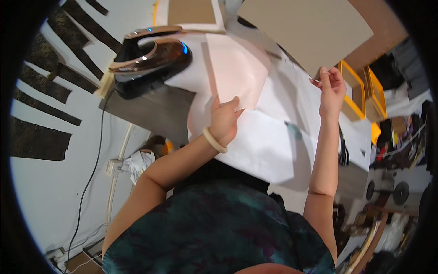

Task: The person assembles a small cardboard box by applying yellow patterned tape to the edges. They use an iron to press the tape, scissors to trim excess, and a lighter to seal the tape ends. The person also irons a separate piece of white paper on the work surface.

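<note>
A pale pink sheet stands out over the worktable, its near end pinched between the thumb and fingers of my left hand. The sheet bends and its upper part leans away from me. Further right, my right hand is raised, thumb and fingers closed at the near corner of a large greyish-beige board. White paper lies beneath both hands and hangs over the table's near edge. Left of the pink sheet, a dark steam iron with blue lights rests on the table.
Yellow-edged frames stand right of my right hand. Black-handled scissors and a blurred teal item lie on the paper. The iron's cord hangs at the left. Dark patterned strips are on the wall. A white-bordered panel lies behind.
</note>
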Demonstrator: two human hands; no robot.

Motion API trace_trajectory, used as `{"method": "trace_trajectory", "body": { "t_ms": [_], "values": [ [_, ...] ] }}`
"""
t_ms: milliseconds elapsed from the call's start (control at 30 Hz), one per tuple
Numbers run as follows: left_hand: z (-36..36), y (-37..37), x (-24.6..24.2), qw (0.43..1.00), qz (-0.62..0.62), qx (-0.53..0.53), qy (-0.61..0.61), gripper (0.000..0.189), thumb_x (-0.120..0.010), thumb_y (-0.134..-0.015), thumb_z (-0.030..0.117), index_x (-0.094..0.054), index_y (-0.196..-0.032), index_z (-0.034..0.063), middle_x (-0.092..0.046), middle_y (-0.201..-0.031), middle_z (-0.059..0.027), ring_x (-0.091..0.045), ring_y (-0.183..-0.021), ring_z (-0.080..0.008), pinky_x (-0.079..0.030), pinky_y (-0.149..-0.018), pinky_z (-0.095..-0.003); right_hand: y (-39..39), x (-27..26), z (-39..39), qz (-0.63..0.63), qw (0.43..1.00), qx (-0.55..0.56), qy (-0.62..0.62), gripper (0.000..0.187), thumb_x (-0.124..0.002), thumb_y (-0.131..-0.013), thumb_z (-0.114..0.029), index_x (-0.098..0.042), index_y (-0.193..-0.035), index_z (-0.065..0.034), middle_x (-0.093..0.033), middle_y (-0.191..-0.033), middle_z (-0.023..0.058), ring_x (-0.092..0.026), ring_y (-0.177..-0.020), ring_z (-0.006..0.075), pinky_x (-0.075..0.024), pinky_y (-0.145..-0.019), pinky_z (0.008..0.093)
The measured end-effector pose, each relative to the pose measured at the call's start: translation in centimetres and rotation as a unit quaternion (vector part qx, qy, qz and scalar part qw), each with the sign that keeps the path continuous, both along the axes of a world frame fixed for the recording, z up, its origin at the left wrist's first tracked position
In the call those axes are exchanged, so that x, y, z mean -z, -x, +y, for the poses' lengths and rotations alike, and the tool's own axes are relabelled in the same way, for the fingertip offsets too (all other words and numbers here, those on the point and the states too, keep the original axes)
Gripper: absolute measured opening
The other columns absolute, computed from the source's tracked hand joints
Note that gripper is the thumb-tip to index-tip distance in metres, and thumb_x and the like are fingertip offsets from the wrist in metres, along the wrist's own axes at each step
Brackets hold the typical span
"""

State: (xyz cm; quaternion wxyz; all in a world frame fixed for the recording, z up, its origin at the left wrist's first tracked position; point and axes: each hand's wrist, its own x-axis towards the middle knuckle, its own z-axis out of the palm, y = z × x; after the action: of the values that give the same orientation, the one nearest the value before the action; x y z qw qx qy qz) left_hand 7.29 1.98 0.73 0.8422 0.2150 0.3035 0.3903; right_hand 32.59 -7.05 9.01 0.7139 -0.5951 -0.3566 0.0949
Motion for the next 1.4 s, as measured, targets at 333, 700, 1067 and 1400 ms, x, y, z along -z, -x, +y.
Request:
{"method": "trace_trajectory", "body": {
  "t_ms": [333,700,1067,1400],
  "values": [
    [-9.7,7.1,4.0,0.998,0.067,0.004,-0.003,0.040,-0.050,-0.104,0.003,-0.045,-0.143,0.0009,-0.058,-0.138,-0.0132,-0.064,-0.123,-0.0312,-0.058,-0.105,-0.0474,6.5,10.3,-12.3,0.274,0.948,-0.050,0.152,0.026,-0.073,-0.100,-0.019,-0.068,-0.114,0.0025,-0.076,-0.107,0.0139,-0.074,-0.085,0.0197,-0.0617,-0.079,0.0309],
    [-8.6,8.3,-2.5,0.992,-0.070,0.094,0.048,0.039,-0.053,-0.102,-0.003,-0.052,-0.140,0.0027,-0.061,-0.138,-0.0096,-0.062,-0.128,-0.0275,-0.052,-0.115,-0.0444,5.8,11.9,-17.3,-0.303,0.853,0.093,0.414,0.025,-0.082,-0.084,-0.012,-0.072,-0.101,0.0018,-0.069,-0.100,0.0183,-0.066,-0.098,0.0366,-0.0537,-0.088,0.0459],
    [-9.3,8.1,2.9,0.965,0.041,0.233,0.116,0.043,-0.051,-0.106,0.006,-0.043,-0.146,-0.0091,-0.058,-0.142,-0.0264,-0.060,-0.133,-0.0367,-0.053,-0.112,-0.0433,4.4,9.4,-15.3,-0.202,0.908,0.114,0.349,0.034,-0.078,-0.087,-0.013,-0.071,-0.119,-0.0038,-0.070,-0.116,0.0167,-0.069,-0.103,0.0335,-0.0545,-0.087,0.0410],
    [-8.6,9.6,3.3,0.979,0.128,0.152,-0.037,0.043,-0.047,-0.108,0.010,-0.043,-0.148,-0.0043,-0.062,-0.136,-0.0184,-0.066,-0.123,-0.0322,-0.054,-0.106,-0.0435,13.3,8.4,-11.4,-0.347,0.892,-0.147,0.251,0.056,-0.082,-0.083,-0.011,-0.064,-0.136,-0.0080,-0.063,-0.132,0.0179,-0.059,-0.120,0.0372,-0.0499,-0.103,0.0447]
  ]
}}
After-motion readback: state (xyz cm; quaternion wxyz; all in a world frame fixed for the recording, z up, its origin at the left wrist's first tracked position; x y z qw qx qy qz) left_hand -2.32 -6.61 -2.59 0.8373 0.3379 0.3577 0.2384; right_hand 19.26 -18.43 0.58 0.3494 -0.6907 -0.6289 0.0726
